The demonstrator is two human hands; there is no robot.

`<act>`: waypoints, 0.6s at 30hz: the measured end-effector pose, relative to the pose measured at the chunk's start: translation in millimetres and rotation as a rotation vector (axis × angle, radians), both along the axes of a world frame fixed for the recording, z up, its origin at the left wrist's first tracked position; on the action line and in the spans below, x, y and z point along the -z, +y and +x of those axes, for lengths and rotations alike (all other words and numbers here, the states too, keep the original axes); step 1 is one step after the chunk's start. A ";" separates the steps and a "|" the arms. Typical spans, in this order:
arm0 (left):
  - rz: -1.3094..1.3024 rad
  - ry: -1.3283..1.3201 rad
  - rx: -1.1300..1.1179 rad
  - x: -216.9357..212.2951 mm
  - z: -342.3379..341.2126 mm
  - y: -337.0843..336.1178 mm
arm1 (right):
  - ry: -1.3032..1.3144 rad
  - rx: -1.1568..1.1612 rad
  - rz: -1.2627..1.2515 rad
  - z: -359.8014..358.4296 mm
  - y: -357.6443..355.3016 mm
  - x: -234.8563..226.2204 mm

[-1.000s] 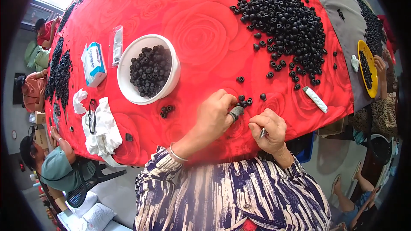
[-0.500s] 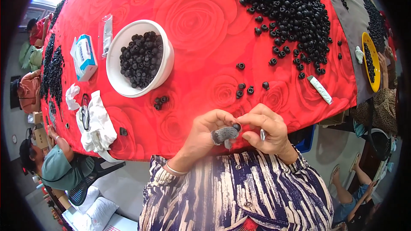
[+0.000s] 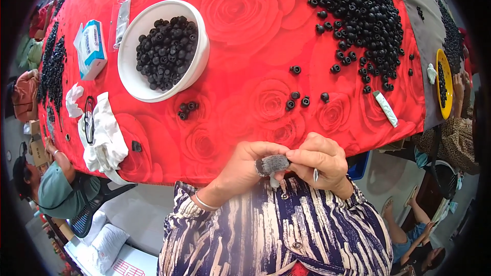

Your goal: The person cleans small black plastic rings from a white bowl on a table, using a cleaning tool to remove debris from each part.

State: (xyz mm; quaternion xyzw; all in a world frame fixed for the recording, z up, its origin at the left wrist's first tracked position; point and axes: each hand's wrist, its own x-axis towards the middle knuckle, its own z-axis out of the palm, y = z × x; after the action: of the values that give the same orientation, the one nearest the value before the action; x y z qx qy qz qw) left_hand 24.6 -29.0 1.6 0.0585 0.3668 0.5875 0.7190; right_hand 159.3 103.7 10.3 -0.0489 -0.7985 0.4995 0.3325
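My left hand point(image 3: 244, 166) and my right hand point(image 3: 327, 162) meet at the table's near edge, fingertips pressed together. A grey fuzzy wrap point(image 3: 274, 164) covers a finger of my left hand. The small black round piece seen there a moment ago is now hidden between the fingertips. Curled in my right hand is a slim tool, its silvery metal tip point(image 3: 315, 175) poking out below the fingers. Beyond the hands lie several loose hollow black round pieces point(image 3: 305, 101). A white bowl point(image 3: 200, 66) of black pieces stands to the left, and a large heap point(image 3: 365, 18) spreads at the far right.
On the left of the red cloth point(image 3: 230, 117) are a tissue pack point(image 3: 92, 50), white cloth point(image 3: 105, 145), dark-framed glasses point(image 3: 89, 120) and a clear packet point(image 3: 123, 20). A pale green-white bar point(image 3: 385, 108) lies right. Other people sit around, one by a yellow plate point(image 3: 446, 84).
My right fingers have closed in on my left fingertips, covering the black piece that showed between them. The view has shifted slightly, so the bowl sits higher and further left.
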 end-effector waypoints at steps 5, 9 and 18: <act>0.004 0.079 -0.019 -13.4 -3.6 0.5 | -0.038 0.040 0.096 2.0 1.0 -7.5; 0.085 0.258 0.012 -15.7 -6.0 1.9 | -0.274 -0.005 -0.139 12.0 8.5 -15.5; 0.073 0.307 0.013 -12.8 -5.0 3.2 | -0.377 -0.027 -0.227 7.8 5.0 -11.3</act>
State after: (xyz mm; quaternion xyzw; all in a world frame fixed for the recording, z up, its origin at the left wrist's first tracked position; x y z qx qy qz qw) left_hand 19.5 -25.8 14.4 0.1764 0.4504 0.5799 0.6556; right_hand 167.1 108.8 21.6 -0.1678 -0.7858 0.5725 0.1631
